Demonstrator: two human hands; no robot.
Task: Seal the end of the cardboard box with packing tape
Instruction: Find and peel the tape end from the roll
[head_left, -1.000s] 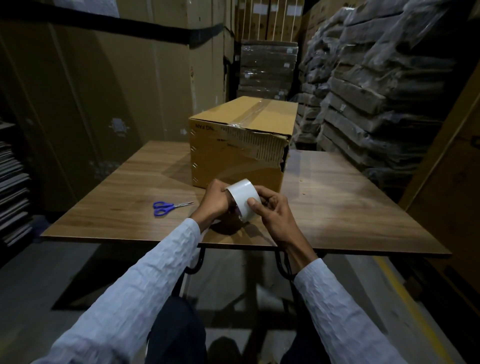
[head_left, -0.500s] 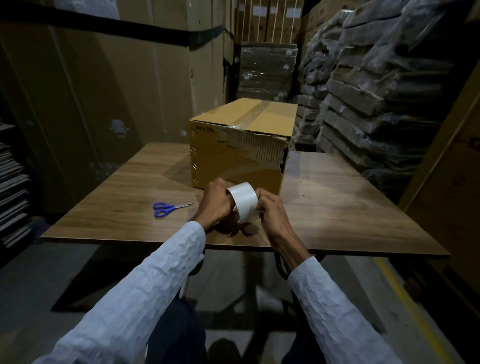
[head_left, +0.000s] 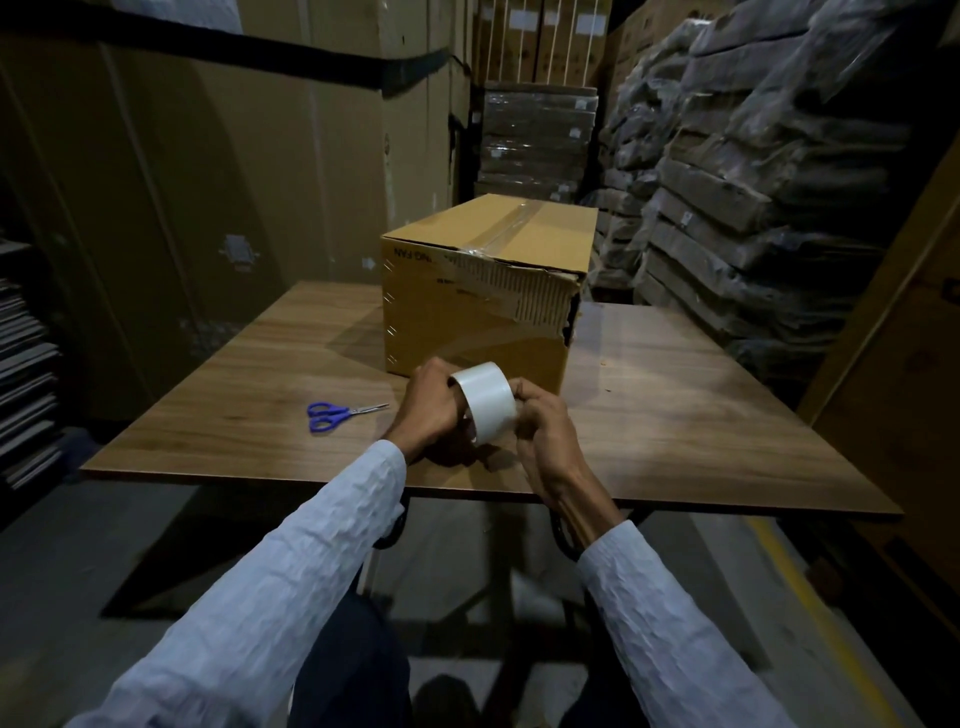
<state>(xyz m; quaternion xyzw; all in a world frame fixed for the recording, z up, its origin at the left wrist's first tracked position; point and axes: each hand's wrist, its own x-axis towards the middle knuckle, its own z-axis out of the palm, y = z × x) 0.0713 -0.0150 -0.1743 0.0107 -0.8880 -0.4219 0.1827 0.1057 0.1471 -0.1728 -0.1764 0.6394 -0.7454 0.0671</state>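
Both hands grasp the packing tape roll (head_left: 485, 402) just in front of the cardboard box (head_left: 483, 291) on the desk (head_left: 701, 415): left hand (head_left: 428, 410), right hand (head_left: 545, 434). Blue-handled scissors (head_left: 337, 413) lie left of the box.

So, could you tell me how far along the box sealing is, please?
Done: the box already has clear tape along its top seam, folded a little over the near end. In hand: both hands hold the tape roll, left hand gripping it, right hand at its edge, seemingly finding the tape's end. Left: no new strip is pulled; the near end looks torn at its right corner, and the scissors lie unused.
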